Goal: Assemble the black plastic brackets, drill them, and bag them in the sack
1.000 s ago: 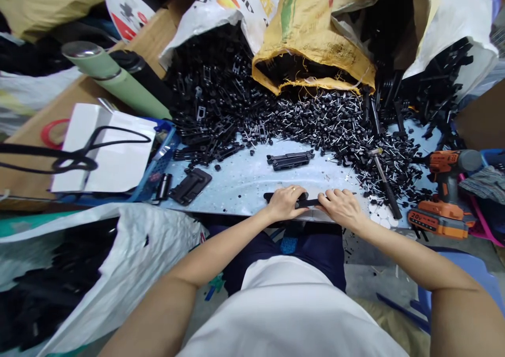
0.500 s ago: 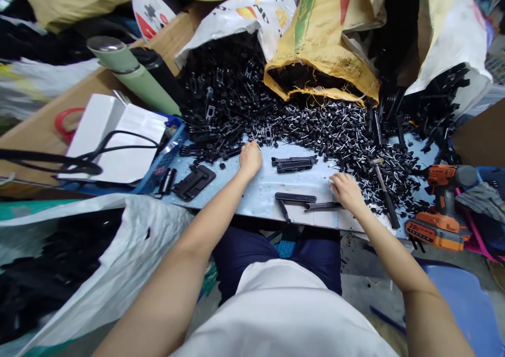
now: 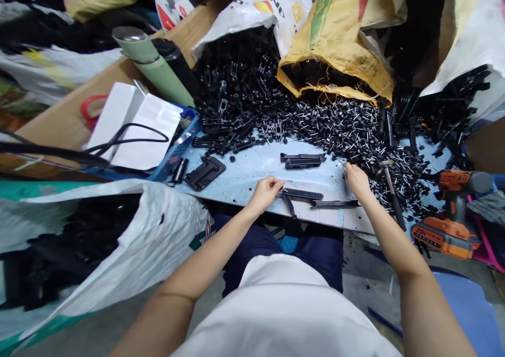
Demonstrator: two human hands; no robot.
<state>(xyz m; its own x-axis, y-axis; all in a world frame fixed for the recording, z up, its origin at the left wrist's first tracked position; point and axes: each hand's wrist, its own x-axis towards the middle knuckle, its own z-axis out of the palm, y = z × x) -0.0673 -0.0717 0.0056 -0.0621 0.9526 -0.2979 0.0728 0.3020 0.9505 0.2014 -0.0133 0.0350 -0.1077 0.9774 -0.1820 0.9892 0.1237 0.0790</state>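
My left hand [image 3: 267,194] is pinched at the left end of a black jointed bar [image 3: 303,194], by its hinge. Whatever the fingertips hold there is too small to make out. The bar's short arm slants down toward the table edge, and a second dark arm [image 3: 334,204] lies to its right. My right hand [image 3: 356,181], fingers closed, is at the front of a heap of black-headed metal pins [image 3: 335,123]; a thin pin [image 3: 342,162] shows at its fingertips. Behind the jointed bar lies a folded black assembly [image 3: 303,161].
A hammer [image 3: 392,194] and an orange cordless drill [image 3: 450,210] are at the right. Black link parts [image 3: 232,99] are heaped at the back left, beside a yellow sack [image 3: 335,41]. A black tray-like part [image 3: 205,173] and a blue basket [image 3: 179,141] are at the left.
My left hand has come from the heap's front edge toward me to the jointed bar's end. My right hand has shifted slightly beside the pins. The view has turned a little left.
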